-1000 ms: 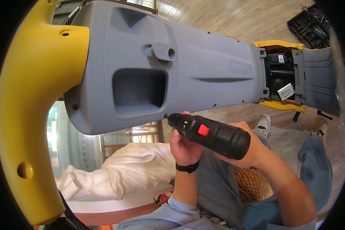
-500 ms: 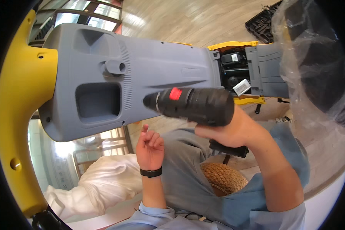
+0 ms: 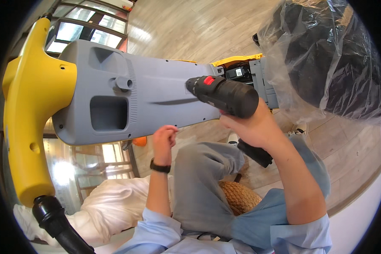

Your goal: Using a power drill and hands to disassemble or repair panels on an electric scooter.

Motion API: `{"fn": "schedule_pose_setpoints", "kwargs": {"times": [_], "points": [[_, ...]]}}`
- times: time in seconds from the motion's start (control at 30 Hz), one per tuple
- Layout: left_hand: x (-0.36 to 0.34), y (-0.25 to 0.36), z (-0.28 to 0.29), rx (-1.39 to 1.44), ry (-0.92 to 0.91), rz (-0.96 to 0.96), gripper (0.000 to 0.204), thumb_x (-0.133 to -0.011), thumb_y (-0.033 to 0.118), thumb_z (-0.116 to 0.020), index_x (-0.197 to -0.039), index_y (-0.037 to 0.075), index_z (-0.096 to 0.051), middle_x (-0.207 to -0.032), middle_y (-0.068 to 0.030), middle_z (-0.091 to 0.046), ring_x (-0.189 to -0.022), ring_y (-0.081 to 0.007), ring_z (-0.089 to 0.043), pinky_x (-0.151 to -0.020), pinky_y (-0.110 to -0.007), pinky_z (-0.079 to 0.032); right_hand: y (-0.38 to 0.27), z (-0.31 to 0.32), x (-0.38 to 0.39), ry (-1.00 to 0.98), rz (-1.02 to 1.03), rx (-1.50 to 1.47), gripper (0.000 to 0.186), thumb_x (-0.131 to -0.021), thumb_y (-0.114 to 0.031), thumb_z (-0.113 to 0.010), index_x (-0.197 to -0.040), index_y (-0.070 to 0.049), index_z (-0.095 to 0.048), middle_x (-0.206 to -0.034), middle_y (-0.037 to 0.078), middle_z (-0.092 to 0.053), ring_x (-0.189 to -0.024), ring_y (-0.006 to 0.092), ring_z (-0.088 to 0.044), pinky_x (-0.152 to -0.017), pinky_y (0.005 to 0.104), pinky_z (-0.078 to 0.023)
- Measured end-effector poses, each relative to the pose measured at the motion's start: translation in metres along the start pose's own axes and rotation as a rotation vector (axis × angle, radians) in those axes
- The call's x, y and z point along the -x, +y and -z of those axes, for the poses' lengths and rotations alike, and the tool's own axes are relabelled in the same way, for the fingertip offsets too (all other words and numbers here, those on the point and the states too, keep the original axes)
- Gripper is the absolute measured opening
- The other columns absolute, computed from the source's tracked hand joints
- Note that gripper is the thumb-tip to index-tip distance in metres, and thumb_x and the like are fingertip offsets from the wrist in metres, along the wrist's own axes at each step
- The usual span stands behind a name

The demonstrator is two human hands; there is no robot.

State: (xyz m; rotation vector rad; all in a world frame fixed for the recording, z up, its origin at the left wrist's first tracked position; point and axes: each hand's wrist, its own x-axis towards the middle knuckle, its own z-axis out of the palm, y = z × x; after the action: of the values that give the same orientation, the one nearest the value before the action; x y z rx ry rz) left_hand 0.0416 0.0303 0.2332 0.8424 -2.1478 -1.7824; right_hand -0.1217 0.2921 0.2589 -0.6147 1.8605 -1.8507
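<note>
- One grey panel (image 3: pixel 165 74) stretches above plank floor (image 3: pixel 186 27).
- Your right grip (image 3: pixel 258 130) encircles the drill (image 3: pixel 230 95), chuck (image 3: pixel 191 86) leftward.
- Your left grip (image 3: pixel 162 143) curls near the panel, contents unclear.

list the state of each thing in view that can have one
drill: gripped, nose pointing left; on or off, can't tell
right hand: closed around the handle
left hand: fingers partly curled
bay: uncovered, partly hidden
pocket: open
plastic: crinkled, around something dark
wristband: fastened

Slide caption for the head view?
Right hand holding a black drill, left hand near a long grey panel.
</note>
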Motion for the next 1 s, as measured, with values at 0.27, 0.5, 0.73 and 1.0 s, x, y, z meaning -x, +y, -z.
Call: {"fn": "schedule_pose_setpoints", "kwargs": {"times": [0.27,0.5,0.73,1.0], "points": [[-0.080,-0.222,-0.036,-0.259,-0.295,0.418,0.022,-0.086,0.028,-0.064,-0.094,0.007,-0.062,-0.061,0.0014,-0.045,-0.045,-0.0092,-0.034,-0.042,-0.026,-0.029,0.005,0.021,0.011,0.055,-0.120,0.175,0.028,-0.072,-0.024,-0.064,-0.089,-0.002,-0.064,-0.084,0.020,-0.065,-0.084,0.0388,-0.062,-0.075,0.0422,-0.050],[-0.128,-0.299,-0.100,0.704,-0.141,0.752,0.033,-0.081,0.041,-0.073,-0.088,0.015,-0.053,-0.064,0.0017,-0.041,-0.053,-0.0093,-0.033,-0.049,-0.025,-0.028,0.012,0.035,0.037,0.003,-0.510,0.279,0.056,-0.078,-0.045,-0.067,-0.118,-0.008,-0.056,-0.112,0.018,-0.062,-0.105,0.0344,-0.059,-0.090,0.0410,-0.046],[-0.148,-0.320,-0.138,0.871,-0.025,0.717,0.035,-0.076,0.039,-0.079,-0.089,0.018,-0.054,-0.063,0.0047,-0.035,-0.053,-0.0077,-0.032,-0.049,-0.024,-0.028,0.039,0.034,0.033,-0.106,-0.637,0.352,0.066,-0.076,-0.041,-0.071,-0.124,-0.003,-0.046,-0.113,0.017,-0.060,-0.106,0.0325,-0.059,-0.089,0.0398,-0.046],[-0.136,-0.301,-0.147,0.782,0.065,0.542,0.020,-0.075,0.015,-0.073,-0.087,0.013,-0.057,-0.073,0.0031,-0.054,-0.059,-0.0075,-0.043,-0.052,-0.025,-0.033,0.065,0.018,0.040,0.104,-0.436,0.218,0.060,-0.068,-0.020,-0.081,-0.116,-0.002,-0.050,-0.105,0.017,-0.059,-0.097,0.0318,-0.059,-0.086,0.0395,-0.047]]}}
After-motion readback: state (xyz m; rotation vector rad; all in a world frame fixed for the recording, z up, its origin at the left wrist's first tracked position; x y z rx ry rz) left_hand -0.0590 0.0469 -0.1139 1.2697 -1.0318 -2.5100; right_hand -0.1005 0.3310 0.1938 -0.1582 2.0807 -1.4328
